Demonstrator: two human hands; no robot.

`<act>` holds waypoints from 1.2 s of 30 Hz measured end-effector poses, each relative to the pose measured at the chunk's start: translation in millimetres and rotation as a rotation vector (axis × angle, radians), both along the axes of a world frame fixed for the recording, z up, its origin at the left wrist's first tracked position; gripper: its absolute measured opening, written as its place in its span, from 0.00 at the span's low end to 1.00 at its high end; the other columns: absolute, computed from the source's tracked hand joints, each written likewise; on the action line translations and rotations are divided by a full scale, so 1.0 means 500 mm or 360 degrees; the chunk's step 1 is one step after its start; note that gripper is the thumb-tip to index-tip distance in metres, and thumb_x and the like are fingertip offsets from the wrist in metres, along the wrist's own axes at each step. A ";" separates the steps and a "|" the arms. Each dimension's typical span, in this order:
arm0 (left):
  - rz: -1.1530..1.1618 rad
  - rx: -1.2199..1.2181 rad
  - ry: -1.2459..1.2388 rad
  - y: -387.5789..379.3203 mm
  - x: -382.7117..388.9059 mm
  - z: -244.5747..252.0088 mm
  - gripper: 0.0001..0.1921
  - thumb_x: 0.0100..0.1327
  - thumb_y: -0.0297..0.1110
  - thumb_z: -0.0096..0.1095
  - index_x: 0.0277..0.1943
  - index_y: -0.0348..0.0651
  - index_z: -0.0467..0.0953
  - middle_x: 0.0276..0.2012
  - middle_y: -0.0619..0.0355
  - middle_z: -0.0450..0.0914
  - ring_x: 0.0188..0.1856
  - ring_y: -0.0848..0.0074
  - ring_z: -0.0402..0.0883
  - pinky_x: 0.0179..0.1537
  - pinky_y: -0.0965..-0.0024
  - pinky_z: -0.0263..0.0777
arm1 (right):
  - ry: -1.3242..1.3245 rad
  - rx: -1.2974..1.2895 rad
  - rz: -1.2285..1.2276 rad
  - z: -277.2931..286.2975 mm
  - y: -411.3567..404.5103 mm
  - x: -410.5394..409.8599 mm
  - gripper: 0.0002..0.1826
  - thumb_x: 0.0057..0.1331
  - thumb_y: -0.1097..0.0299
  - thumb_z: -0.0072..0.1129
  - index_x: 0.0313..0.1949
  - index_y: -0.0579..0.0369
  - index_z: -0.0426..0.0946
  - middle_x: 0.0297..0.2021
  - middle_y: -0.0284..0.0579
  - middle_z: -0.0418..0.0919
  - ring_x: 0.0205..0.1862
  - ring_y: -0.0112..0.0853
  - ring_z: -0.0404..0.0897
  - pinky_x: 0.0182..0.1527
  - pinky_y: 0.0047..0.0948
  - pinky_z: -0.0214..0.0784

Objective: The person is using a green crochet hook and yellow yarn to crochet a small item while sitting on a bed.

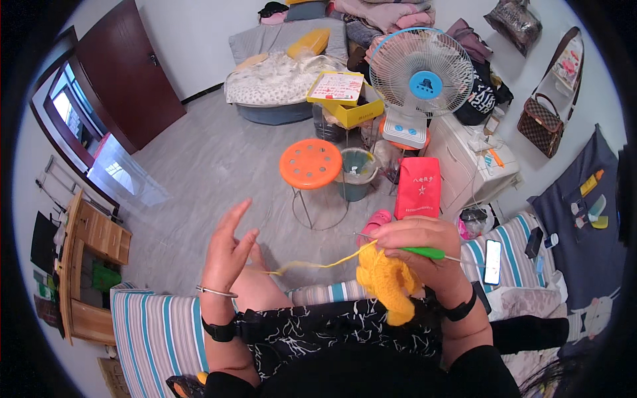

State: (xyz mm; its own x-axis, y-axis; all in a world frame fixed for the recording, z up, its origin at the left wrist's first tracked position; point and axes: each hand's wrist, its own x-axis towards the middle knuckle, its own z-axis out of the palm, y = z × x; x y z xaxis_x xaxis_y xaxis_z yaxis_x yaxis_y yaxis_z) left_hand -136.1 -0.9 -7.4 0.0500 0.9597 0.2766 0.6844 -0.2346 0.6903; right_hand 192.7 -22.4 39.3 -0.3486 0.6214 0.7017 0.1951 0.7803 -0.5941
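Note:
In my right hand [423,244] is a crochet hook with a green handle [423,252]; its metal tip points left. The same hand holds a yellow crocheted piece [385,283], which hangs below the fingers over my lap. From the piece a strand of yellow yarn [323,265] runs left towards my left hand [231,248]. That hand is raised, fingers spread and thumb apart; whether the strand touches it is hidden. I wear a bangle on the left wrist and dark straps on both.
An orange stool [311,164], a bin [357,174] and a red bag [419,186] stand ahead. Behind them are a fan [423,79] and a white cabinet [463,164]. A phone [492,262] lies on the striped sofa [159,333] at my right.

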 end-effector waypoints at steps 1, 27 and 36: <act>0.0064 0.0090 0.0057 0.004 -0.003 -0.001 0.28 0.61 0.26 0.56 0.65 0.44 0.64 0.59 0.55 0.71 0.47 0.73 0.77 0.36 0.74 0.72 | -0.0005 0.0001 -0.0001 -0.001 -0.001 -0.001 0.09 0.54 0.74 0.65 0.36 0.54 0.79 0.36 0.44 0.83 0.36 0.34 0.83 0.38 0.26 0.74; -0.0349 0.0539 0.0365 -0.035 0.153 0.089 0.24 0.54 0.36 0.68 0.54 0.44 0.73 0.61 0.52 0.68 0.67 0.56 0.60 0.64 0.52 0.56 | 0.0149 -0.0126 -0.0128 -0.019 -0.028 0.008 0.06 0.55 0.79 0.61 0.34 0.60 0.78 0.32 0.48 0.83 0.34 0.39 0.83 0.41 0.32 0.75; -0.1414 -0.0455 -0.1856 -0.066 0.224 0.015 0.34 0.55 0.32 0.67 0.66 0.51 0.65 0.71 0.48 0.48 0.73 0.58 0.44 0.69 0.55 0.41 | 0.0630 -0.0078 -0.0259 -0.096 0.000 -0.014 0.07 0.58 0.79 0.60 0.38 0.59 0.76 0.39 0.49 0.82 0.39 0.37 0.83 0.42 0.28 0.74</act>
